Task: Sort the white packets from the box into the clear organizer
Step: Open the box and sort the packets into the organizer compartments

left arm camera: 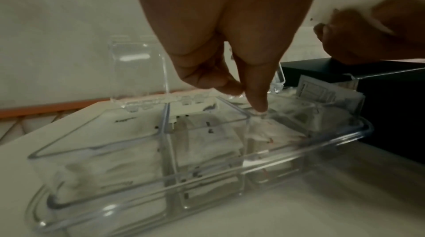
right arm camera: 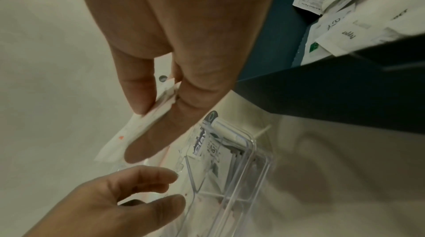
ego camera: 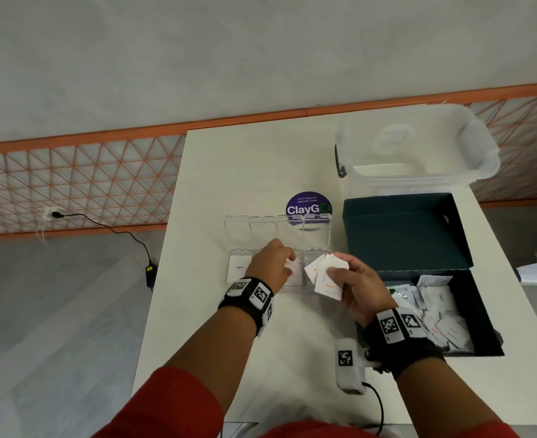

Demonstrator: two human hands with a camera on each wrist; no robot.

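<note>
The clear organizer [ego camera: 262, 229] stands open on the white table, its lids tipped up at the back; white packets [left arm camera: 119, 150] lie in its compartments. My left hand [ego camera: 287, 259] reaches down into a middle compartment, a fingertip [left arm camera: 260, 110] touching the packets by a divider; its fingers are loosely spread and hold nothing. My right hand [ego camera: 340, 265] pinches a fan of several white packets [ego camera: 319, 270] with orange print just right of the organizer, between thumb and fingers [right arm camera: 147, 141]. The dark box [ego camera: 403, 229] stands to the right, lid raised, with many loose packets [ego camera: 435, 314] inside.
A clear plastic bin [ego camera: 416, 147] stands behind the box at the table's far right. A purple round sticker [ego camera: 308, 207] lies behind the organizer. A small white device [ego camera: 349, 365] with a cable sits near the front edge. The table's left edge drops to the floor.
</note>
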